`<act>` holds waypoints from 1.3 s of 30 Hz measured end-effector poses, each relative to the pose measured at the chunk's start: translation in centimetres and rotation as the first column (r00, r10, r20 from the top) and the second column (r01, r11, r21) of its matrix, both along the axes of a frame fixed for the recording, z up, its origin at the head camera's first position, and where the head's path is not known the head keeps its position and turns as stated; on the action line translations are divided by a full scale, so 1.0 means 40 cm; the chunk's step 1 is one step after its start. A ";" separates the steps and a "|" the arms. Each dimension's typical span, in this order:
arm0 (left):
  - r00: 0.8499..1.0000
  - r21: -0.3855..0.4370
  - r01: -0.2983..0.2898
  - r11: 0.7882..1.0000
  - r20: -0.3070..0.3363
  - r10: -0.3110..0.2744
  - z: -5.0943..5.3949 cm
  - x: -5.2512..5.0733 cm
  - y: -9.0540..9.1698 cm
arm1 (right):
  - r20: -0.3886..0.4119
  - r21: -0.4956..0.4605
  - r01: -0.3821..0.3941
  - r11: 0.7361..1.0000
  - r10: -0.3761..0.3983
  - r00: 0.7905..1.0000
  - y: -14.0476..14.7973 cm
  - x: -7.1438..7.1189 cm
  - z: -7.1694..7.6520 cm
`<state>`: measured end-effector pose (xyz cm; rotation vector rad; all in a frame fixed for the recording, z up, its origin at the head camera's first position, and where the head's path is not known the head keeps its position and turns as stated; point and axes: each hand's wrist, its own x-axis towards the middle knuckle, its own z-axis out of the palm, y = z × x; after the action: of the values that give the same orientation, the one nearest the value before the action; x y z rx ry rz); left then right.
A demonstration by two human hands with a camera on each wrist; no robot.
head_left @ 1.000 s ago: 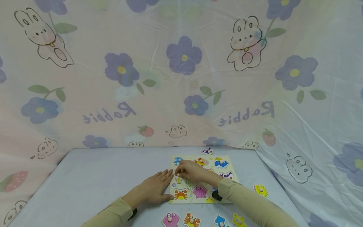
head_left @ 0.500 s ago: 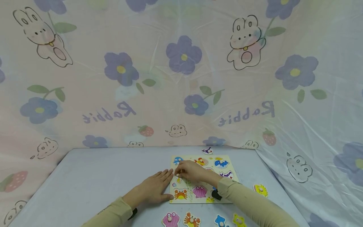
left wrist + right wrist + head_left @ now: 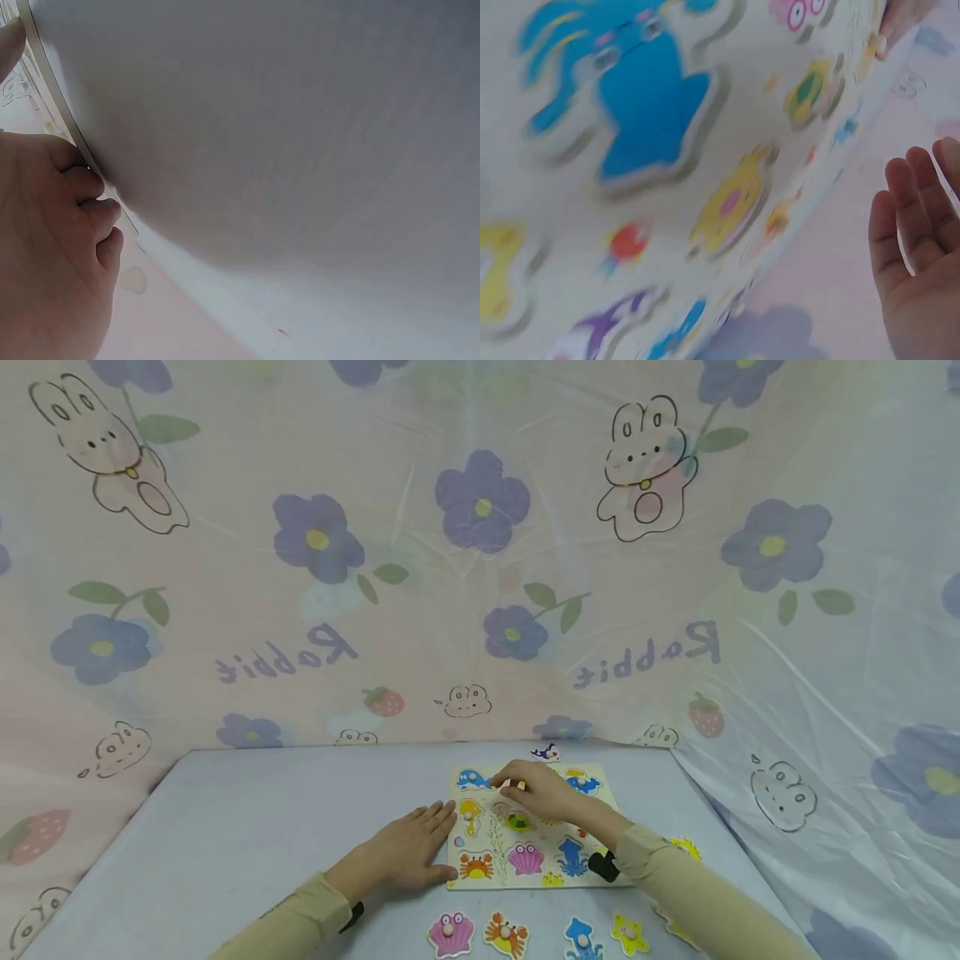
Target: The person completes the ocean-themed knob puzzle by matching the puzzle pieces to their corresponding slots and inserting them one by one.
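The puzzle board (image 3: 551, 880) lies on the table with pictures of sea animals. My left hand (image 3: 405, 853) rests palm down at the board's left edge, its fingers extended; the left wrist view shows these fingers (image 3: 109, 217) against the edge of the board (image 3: 60, 109). Above the upper middle of the board is my right hand (image 3: 536, 789), fingers loosely bent, and nothing shows in its grasp. In the right wrist view its fingers (image 3: 915, 225) stand apart from the board (image 3: 562, 184). The knobbed seahorse piece (image 3: 470, 817) lies on the board's left side.
In front of the board lie a pink shell piece (image 3: 452, 935), a crab piece (image 3: 506, 935), a squid piece (image 3: 582, 938) and a yellow star piece (image 3: 628, 934). A purple piece (image 3: 545, 752) lies behind it. Another yellow piece (image 3: 686, 847) is partly behind the right sleeve.
My right hand has left the seahorse piece and moved up and to the right over the board, uncovering the seahorse and the squid picture. My left hand has stayed at the board's edge.
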<state>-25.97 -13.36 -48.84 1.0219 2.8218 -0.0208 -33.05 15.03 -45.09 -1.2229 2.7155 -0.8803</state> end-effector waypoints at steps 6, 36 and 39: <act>1.000 -0.004 0.000 1.000 0.003 0.000 -0.002 -0.004 0.002 | -0.038 -0.038 0.056 0.998 -0.057 0.998 0.096 0.026 0.032; 1.000 0.031 -0.002 1.000 0.029 0.001 -0.007 -0.008 -0.003 | 0.085 -0.043 0.323 0.945 -0.319 0.944 0.484 0.350 -0.066; 1.000 0.034 -0.003 0.999 0.031 0.002 -0.005 -0.005 -0.004 | 0.041 -0.095 0.247 0.964 -0.244 0.969 0.509 0.371 -0.094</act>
<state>-26.19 -13.52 -49.03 1.0168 2.8052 0.0434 -18.21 35.37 -48.83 -0.8898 2.8744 -1.0606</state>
